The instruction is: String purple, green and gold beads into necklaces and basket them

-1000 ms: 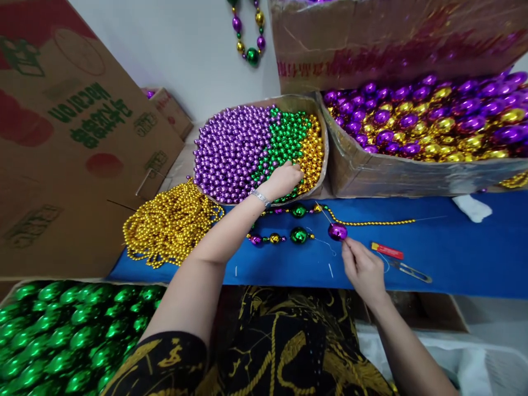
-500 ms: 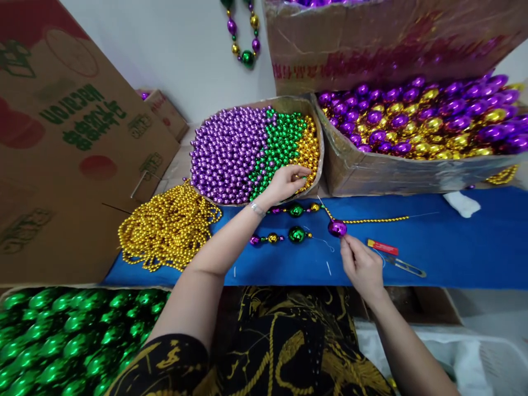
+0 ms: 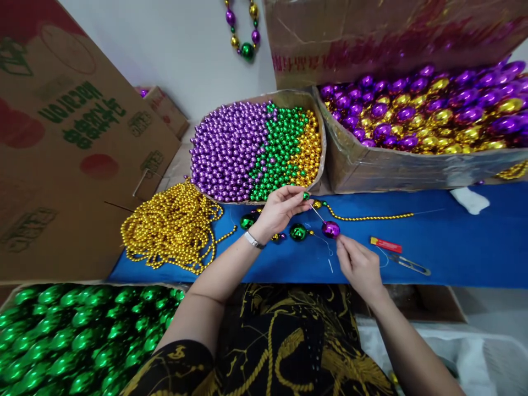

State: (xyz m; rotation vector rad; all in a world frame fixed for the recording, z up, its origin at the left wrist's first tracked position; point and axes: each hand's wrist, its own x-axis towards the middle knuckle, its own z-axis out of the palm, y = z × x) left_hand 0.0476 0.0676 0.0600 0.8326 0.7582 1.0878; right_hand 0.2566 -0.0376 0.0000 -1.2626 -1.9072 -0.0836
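My left hand (image 3: 284,207) pinches a small green bead (image 3: 306,196) just in front of the box of small beads. Fingers closed, my right hand (image 3: 359,267) grips the lower end of a large purple bead (image 3: 330,229). A thin needle (image 3: 317,212) sticks out of the purple bead, its tip close to the green bead. Behind it a string of small gold beads (image 3: 371,218) lies along the blue cloth. Another strung piece with a large green bead (image 3: 297,232) rests between my hands, partly covered by my left hand.
A cardboard box (image 3: 324,148) holds small purple, green and gold beads. To its right stands a larger box (image 3: 396,173) of big purple and gold beads. Gold bead strands (image 3: 169,231) lie left. A lighter (image 3: 385,245) and thread snips (image 3: 410,265) lie right. Large green beads (image 3: 82,335) fill a lower-left box.
My left hand has come out of the bead box toward me, now with a small green bead. The purple bead and needle in my right hand have shifted slightly left.
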